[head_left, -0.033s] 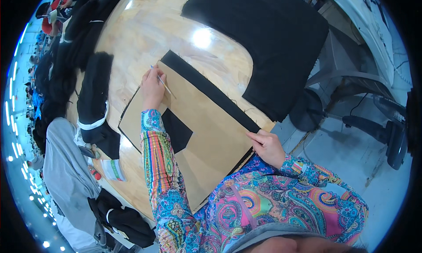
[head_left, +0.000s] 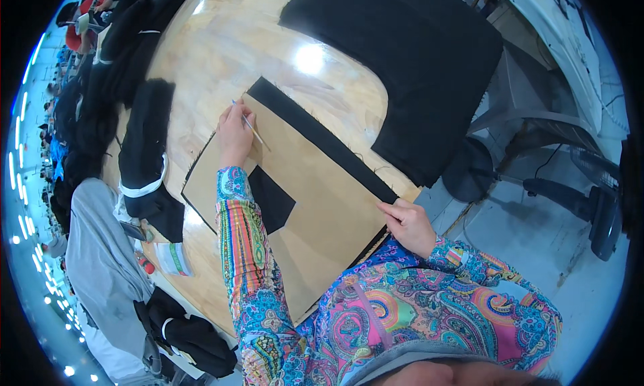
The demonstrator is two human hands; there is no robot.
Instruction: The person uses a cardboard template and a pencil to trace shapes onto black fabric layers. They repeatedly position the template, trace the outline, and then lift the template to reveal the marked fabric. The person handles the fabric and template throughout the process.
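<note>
A tan cardboard pattern (head_left: 322,205) with a cut-out window lies over black fabric (head_left: 315,131), which shows as a strip along the far right edge and through the window (head_left: 272,199). My left hand (head_left: 235,136) rests at the pattern's far corner, fingers closed around a slim, light pen-like stick (head_left: 257,132) that slants down toward the cardboard. At the near right corner, my right hand (head_left: 410,227) pinches the pattern's edge between thumb and fingers. Whether it also grips the fabric there, I cannot tell.
A large black fabric piece (head_left: 436,70) lies across the far right of the wooden table (head_left: 221,50). Tied black bundles (head_left: 142,141) and grey cloth (head_left: 100,252) sit on the left. A black pedestal fan (head_left: 590,205) stands to the right.
</note>
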